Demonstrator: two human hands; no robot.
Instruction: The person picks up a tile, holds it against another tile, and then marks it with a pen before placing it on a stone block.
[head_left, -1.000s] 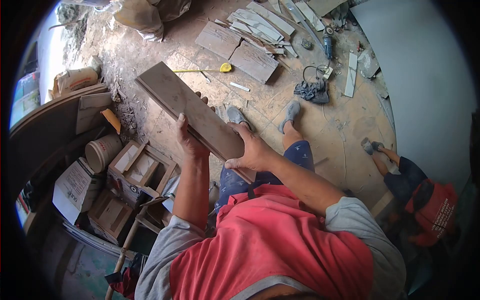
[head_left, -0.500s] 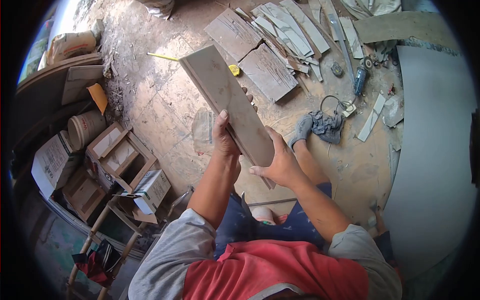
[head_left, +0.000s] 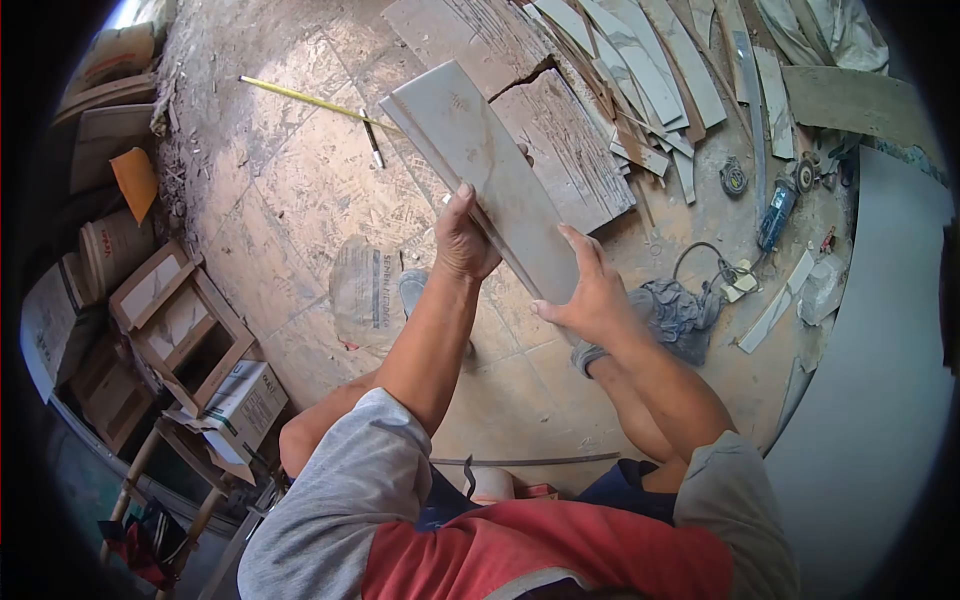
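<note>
The stacked tile strips were clasped by the left hand and right hand at the near end, the long axis running away up-left.

Your left hand is covering part of the long edge of the tile strips, and its fingers are wrapping out of sight behind them. How many strips you are holding is not coming through clearly; the edges are merging. Your right hand is hiding the near end of the stack. The stack itself is masking part of the cracked slab on the floor. The print on the paper sheet is staying too small to read. The boxes at left are fading into the dark lens rim.
</note>
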